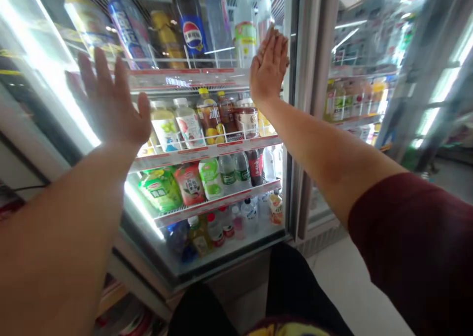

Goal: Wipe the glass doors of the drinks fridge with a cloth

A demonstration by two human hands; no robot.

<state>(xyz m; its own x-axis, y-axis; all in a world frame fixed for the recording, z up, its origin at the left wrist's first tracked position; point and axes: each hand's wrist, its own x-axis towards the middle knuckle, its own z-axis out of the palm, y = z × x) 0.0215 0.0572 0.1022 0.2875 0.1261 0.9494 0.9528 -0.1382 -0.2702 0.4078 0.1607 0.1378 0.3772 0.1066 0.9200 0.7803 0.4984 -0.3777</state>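
Note:
My left hand [113,99] is raised with the fingers spread, slightly blurred, in front of the left side of a glass-front drinks cooler; whether it touches the glass I cannot tell. My right hand [269,70] is stretched out flat near the right edge of the cooler's glass door [236,257], and its fingers appear to meet their reflection there. Neither hand holds anything. Between them, behind the glass, stands a dark cola bottle [192,25] on the upper shelf. Beside it are a clear bottle with a green label [244,33] and a blue can [131,33].
Lower shelves hold yellow-capped tea bottles [210,114], a green drink pack [160,188] and a red one [189,183]. Small bottles [216,230] stand at the bottom. A metal door frame [310,80] separates a second cooler [358,99] at right. My knees [291,282] are close below.

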